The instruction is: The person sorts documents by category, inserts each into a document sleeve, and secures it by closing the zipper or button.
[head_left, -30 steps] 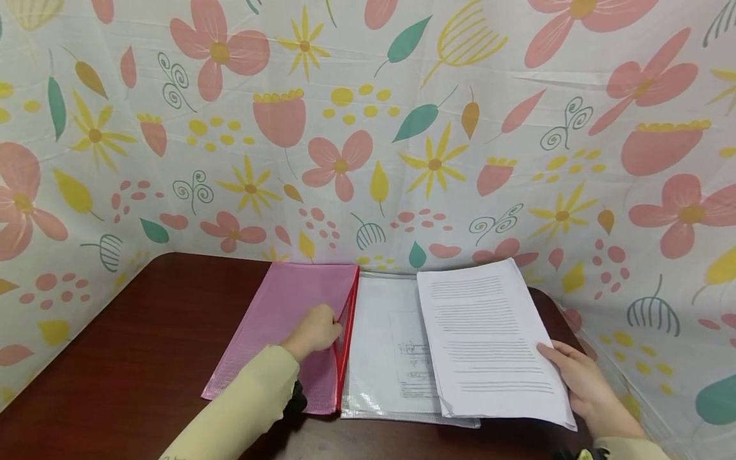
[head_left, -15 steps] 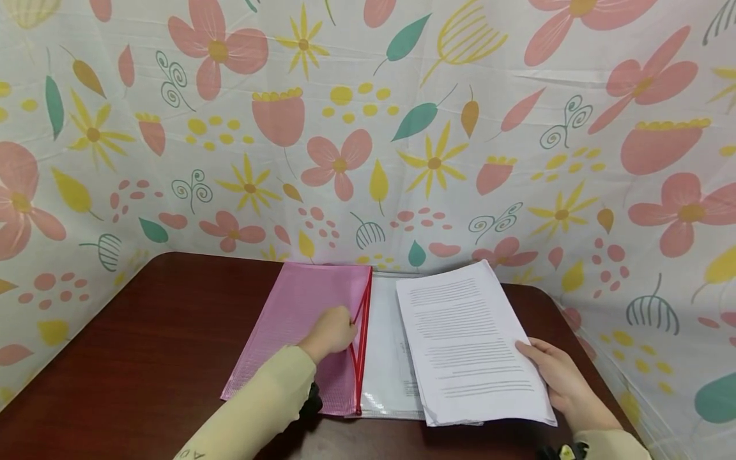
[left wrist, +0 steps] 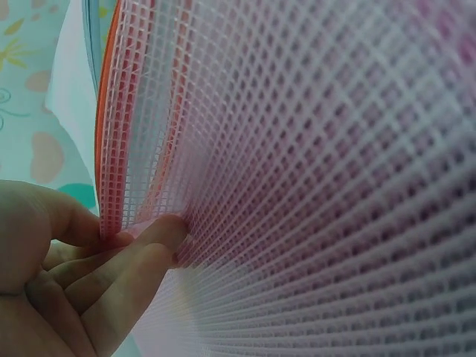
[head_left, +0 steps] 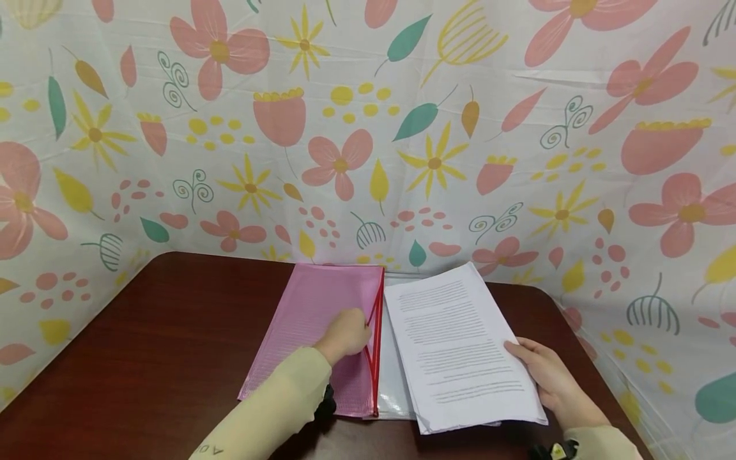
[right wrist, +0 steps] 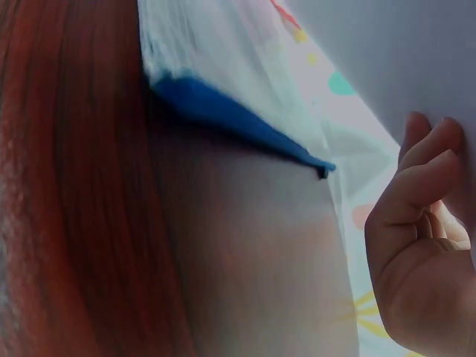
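A pink mesh zipper pouch with a red zipper edge lies in the middle of the table. My left hand pinches the pouch's upper layer at that edge, and the mouth gapes there. In the left wrist view the thumb and fingers of this hand grip the mesh. To the right, my right hand holds a stack of printed papers by its right edge, thumb on top. From below, the right wrist view shows fingers under the stack. The papers' left edge is close beside the red zipper.
Under the papers lies a clear pouch, mostly covered; a blue edge shows on it in the right wrist view. The dark brown table extends left. A flowered curtain hangs behind the table.
My left hand and the pink pouch have slid to the right, covering more of the clear pouch. My right hand has carried the papers to the left, towards the red zipper edge.
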